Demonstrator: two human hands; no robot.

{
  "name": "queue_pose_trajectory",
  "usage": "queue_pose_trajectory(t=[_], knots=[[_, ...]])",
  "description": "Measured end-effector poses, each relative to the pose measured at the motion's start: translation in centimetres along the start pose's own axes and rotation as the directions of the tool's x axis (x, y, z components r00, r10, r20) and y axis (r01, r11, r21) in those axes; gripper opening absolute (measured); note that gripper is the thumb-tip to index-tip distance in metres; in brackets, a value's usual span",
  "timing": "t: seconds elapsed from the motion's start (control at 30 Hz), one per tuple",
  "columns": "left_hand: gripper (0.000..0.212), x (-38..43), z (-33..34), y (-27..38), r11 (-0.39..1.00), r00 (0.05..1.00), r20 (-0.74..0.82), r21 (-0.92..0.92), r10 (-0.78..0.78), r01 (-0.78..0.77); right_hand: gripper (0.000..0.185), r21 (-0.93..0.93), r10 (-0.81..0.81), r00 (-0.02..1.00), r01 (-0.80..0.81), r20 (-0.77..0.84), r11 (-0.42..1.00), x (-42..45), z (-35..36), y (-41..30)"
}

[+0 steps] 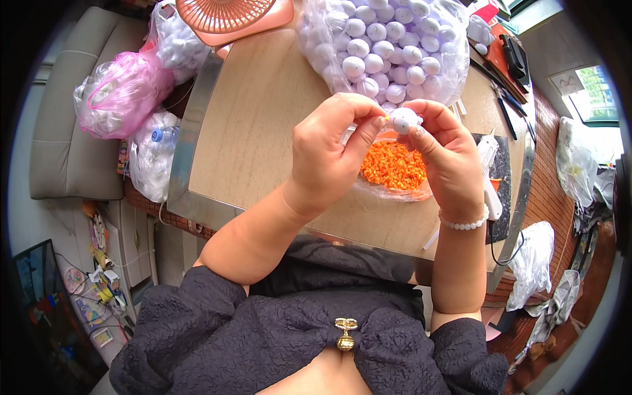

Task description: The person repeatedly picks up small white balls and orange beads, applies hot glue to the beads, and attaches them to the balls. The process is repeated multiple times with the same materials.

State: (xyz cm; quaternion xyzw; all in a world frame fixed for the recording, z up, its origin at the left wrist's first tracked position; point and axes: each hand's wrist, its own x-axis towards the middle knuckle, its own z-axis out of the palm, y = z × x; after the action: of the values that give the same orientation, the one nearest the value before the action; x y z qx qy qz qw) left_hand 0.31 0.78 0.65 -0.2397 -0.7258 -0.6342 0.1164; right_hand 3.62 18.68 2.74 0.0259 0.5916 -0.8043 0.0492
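Observation:
My right hand pinches a small white ball with a drawn face between thumb and fingers. Close beside the ball, my left hand holds a tiny orange-yellow piece between thumb and forefinger; whether it touches the ball I cannot tell. Below both hands lies a clear plastic bag of small orange pieces. Behind them a large clear bag is full of similar white balls with drawn faces. A white hot glue gun rests on a dark board to the right of my right hand.
A pink fan stands at the table's back left. Pliers and a black case lie at the back right. Stuffed plastic bags sit left of the table. A cord loops over its right edge.

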Motion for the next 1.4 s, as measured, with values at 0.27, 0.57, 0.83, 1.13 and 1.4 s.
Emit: queue_pose_trajectory(t=[0.27,0.57,0.83,1.13,1.4], knots=[[0.008,-0.16,0.20,0.22,0.998,0.998,0.049,0.053,0.044,-0.047,0.028,-0.065,-0.058,0.998,0.055,-0.037,0.996,-0.24,0.08,0.33],[0.008,0.13,0.20,0.18,0.982,0.990,0.036,0.129,0.133,-0.136,0.027,-0.160,-0.106,0.994,0.099,-0.036,0.982,-0.56,0.43,0.21],[0.008,0.17,0.34,0.08,0.978,0.987,0.030,0.132,0.156,-0.158,0.025,-0.252,-0.149,0.988,0.131,-0.051,0.959,-0.67,0.52,0.41],[0.008,0.04,0.07,-0.01,0.964,0.978,0.091,0.175,0.187,-0.201,0.025,-0.369,-0.197,0.979,0.161,-0.061,0.916,-0.81,0.55,0.62],[0.006,0.14,-0.10,0.42,0.972,0.989,0.038,0.186,0.143,-0.147,0.028,-0.142,-0.080,0.995,0.070,-0.066,0.987,-0.74,-0.07,0.31]])
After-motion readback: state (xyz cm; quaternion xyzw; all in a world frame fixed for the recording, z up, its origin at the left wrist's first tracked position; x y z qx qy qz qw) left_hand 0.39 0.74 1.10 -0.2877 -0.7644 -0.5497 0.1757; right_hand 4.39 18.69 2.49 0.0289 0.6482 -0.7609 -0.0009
